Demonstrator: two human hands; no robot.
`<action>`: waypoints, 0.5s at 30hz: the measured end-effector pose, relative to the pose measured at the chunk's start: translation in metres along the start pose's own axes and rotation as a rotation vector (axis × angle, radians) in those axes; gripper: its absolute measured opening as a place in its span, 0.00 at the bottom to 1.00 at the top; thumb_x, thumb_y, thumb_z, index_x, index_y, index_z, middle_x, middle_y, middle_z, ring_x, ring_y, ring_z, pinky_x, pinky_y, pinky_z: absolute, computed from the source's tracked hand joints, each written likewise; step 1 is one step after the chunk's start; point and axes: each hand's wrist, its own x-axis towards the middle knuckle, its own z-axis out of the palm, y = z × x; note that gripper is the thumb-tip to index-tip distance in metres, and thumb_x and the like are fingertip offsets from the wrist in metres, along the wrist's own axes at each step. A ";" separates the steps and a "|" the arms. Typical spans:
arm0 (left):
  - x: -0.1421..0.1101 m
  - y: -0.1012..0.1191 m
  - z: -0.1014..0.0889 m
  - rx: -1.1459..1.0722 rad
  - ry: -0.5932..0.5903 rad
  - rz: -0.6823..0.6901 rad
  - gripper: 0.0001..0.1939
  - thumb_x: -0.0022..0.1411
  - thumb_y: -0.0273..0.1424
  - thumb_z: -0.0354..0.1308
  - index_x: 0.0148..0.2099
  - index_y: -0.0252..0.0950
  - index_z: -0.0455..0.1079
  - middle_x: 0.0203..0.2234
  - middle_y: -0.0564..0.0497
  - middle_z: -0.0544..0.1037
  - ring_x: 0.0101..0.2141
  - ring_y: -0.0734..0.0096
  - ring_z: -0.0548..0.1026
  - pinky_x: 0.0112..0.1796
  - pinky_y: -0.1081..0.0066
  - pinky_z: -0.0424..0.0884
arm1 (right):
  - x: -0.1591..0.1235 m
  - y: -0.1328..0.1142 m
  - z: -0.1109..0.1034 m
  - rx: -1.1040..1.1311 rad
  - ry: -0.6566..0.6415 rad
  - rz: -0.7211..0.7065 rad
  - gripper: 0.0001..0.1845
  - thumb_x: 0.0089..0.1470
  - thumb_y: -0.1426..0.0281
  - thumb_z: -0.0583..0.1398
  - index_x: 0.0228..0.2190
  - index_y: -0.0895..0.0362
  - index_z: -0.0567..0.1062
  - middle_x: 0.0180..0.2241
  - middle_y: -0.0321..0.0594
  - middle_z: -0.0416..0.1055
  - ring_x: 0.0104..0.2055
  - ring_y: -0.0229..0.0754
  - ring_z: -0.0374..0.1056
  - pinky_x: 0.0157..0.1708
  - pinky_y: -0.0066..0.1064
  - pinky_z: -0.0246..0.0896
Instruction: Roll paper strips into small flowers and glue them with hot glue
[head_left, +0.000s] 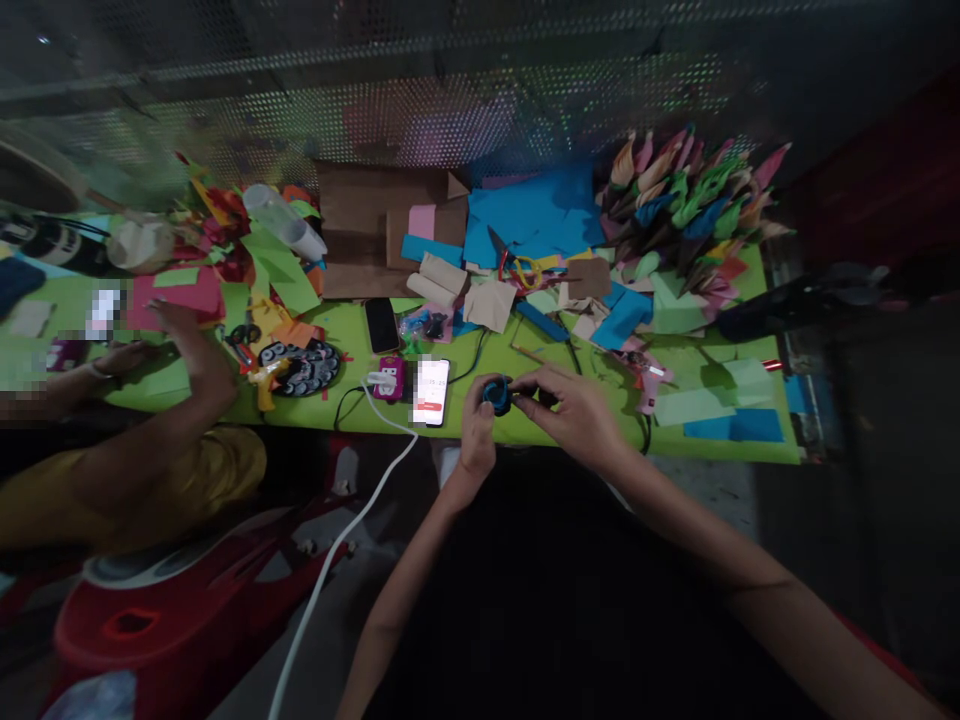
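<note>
A small, round, dark-blue rolled piece, its material too dim to tell, is held above the table's front edge. My left hand is closed around its left side, with the thumb against the near rim. From the right, my right hand comes up to its edge with thumb and fingertips pinched together. Whatever lies between those fingertips is too small to make out. Just left of my hands lies a lit phone. A pink glue gun rests to the right.
Paper flowers crowd the back right. Scissors lie among paper scraps before blue sheets. A white cable hangs off the front edge from a pink adapter. At left, another person's arm reaches over the table.
</note>
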 end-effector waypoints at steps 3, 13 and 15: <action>-0.001 0.000 -0.001 0.013 -0.005 -0.002 0.30 0.64 0.59 0.48 0.48 0.40 0.71 0.44 0.45 0.76 0.45 0.58 0.74 0.48 0.59 0.70 | 0.000 -0.001 0.000 -0.005 -0.007 0.019 0.08 0.59 0.70 0.60 0.37 0.53 0.81 0.34 0.42 0.78 0.34 0.43 0.72 0.32 0.32 0.67; -0.004 -0.002 -0.005 0.089 0.002 0.109 0.31 0.64 0.60 0.47 0.51 0.40 0.71 0.46 0.44 0.75 0.47 0.56 0.73 0.51 0.56 0.68 | 0.000 -0.001 0.001 -0.016 -0.023 0.029 0.08 0.61 0.68 0.59 0.36 0.56 0.80 0.32 0.42 0.77 0.32 0.41 0.71 0.30 0.30 0.62; -0.004 -0.002 -0.005 0.118 -0.012 0.128 0.31 0.64 0.60 0.47 0.51 0.40 0.71 0.46 0.44 0.75 0.47 0.56 0.72 0.51 0.56 0.68 | 0.000 -0.002 0.000 -0.019 -0.033 0.038 0.09 0.62 0.66 0.60 0.36 0.56 0.79 0.31 0.41 0.76 0.31 0.40 0.70 0.28 0.29 0.61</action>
